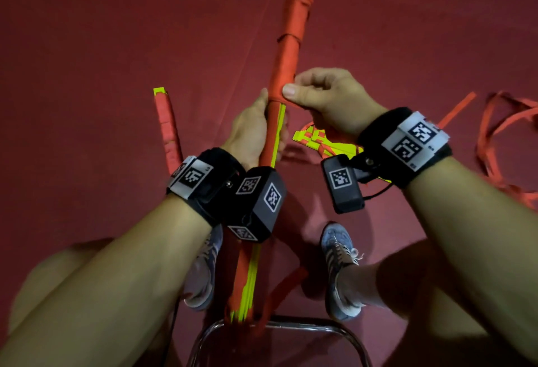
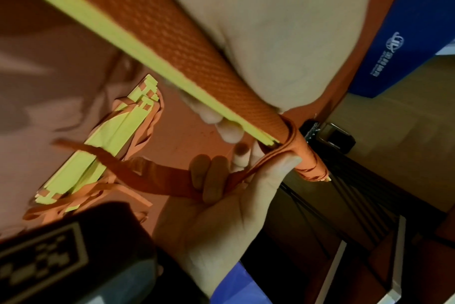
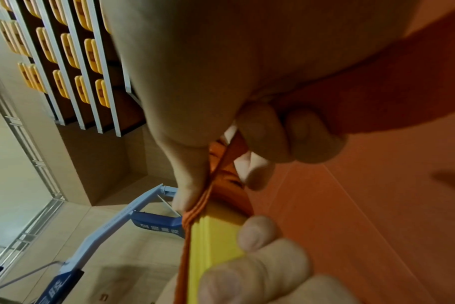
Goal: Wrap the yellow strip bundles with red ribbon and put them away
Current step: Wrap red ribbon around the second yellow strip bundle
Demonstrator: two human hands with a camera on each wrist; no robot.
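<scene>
Left grip (image 1: 250,130) curled round the bundle (image 1: 288,55); right grip (image 1: 329,95) pinched the ribbon (image 2: 153,176) taut. I judged its upper half wrapped, lower half and loose strips (image 1: 314,138) remaining.

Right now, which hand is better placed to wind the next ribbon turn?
The right hand: it pinches the red ribbon at the wrap's edge, while the left hand grips the bundle.

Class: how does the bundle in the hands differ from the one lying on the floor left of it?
The held bundle is gripped by the left hand, the right hand pinching red ribbon onto it; the floor bundle lies untouched. The held bundle shows bare yellow below the hands; the floor bundle only at its tip. Both are ribbon-wrapped yellow strips.
</scene>
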